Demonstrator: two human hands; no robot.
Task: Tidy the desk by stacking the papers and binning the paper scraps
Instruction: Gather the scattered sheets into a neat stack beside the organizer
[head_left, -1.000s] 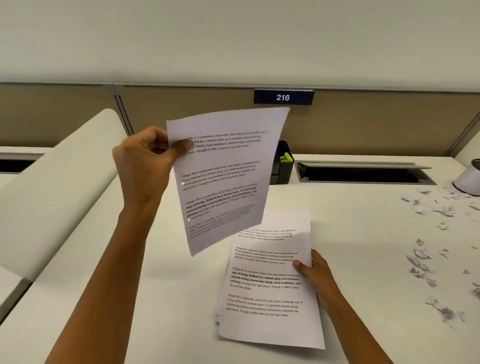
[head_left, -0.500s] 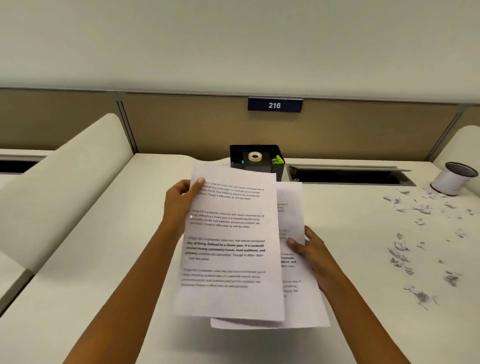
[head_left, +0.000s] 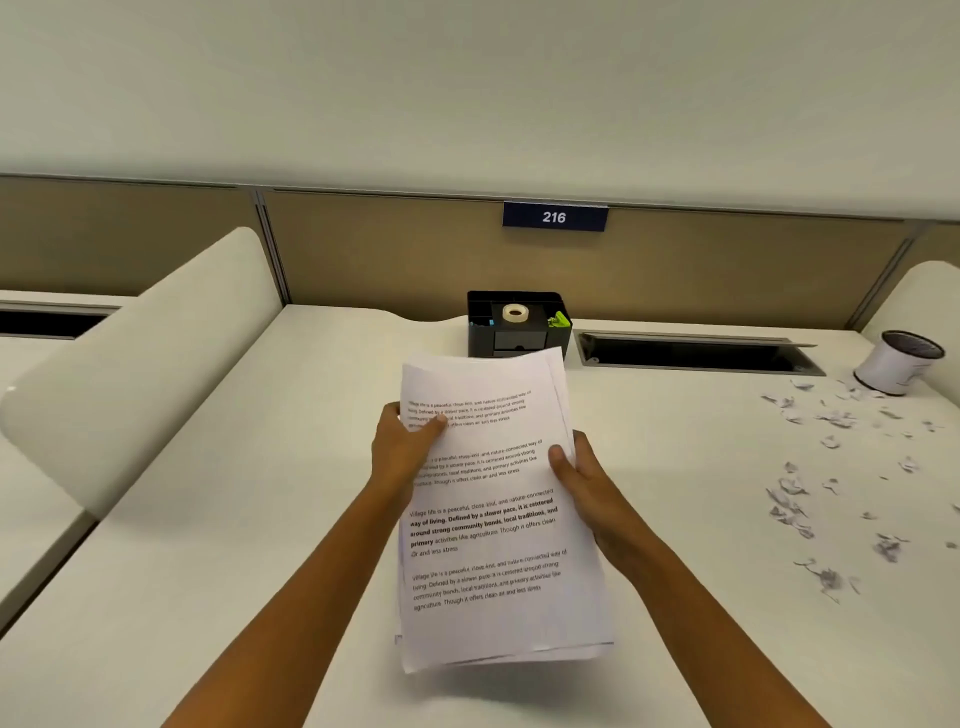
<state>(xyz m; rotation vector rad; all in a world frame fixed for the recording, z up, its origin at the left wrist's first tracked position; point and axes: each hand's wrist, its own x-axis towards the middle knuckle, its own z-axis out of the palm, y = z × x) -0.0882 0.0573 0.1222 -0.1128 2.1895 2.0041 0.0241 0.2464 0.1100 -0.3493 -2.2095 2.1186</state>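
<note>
**Loose sheet now merged into the stack**

Head view. Grips the papers (head_left: 498, 519) at centre frame with both hands: left hand (head_left: 405, 452) pinching the left edge, thumb on top; right hand (head_left: 587, 483) curled round the right edge. Differs from a second ago: single sheet then held high by the left, pile pressed flat on the tabletop (head_left: 260, 519) by the right. Appears raised off the surface now, with edges uneven at the top right. Suggests stacking is nearly done, pending a squaring tap. Leaves the paper scraps (head_left: 810, 493) strewn at the right of frame, near the white bin (head_left: 898, 364) at far right, not yet cleared.
</note>
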